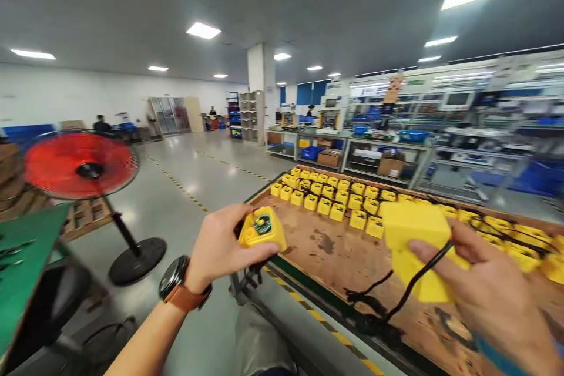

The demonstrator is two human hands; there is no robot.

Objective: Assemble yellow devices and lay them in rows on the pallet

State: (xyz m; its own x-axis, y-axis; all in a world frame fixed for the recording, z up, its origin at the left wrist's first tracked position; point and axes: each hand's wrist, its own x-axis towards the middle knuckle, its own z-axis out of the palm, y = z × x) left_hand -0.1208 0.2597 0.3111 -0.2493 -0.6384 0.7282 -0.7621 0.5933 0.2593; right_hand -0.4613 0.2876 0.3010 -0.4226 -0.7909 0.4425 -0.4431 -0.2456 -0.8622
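Observation:
My left hand (229, 244), with a watch on its wrist, is closed round a small yellow plastic housing (253, 235). Its open side faces me and shows a green circuit board with wires. On the right, my right hand (480, 270) grips a larger-looking yellow housing (414, 229) between thumb and fingers, blurred by motion. A black cable (416, 285) runs from that housing down over the wooden table top (317, 241). Behind both hands, rows of similar yellow housings (324, 205) with black cables stand along the table's far side.
A red floor fan (83, 164) stands at the left, beside a green-topped bench (30, 258) with tools. Yellow-black tape (308, 311) marks the floor by the table. Workbenches with a blue basin (414, 135) and boxes line the back right; people work far off.

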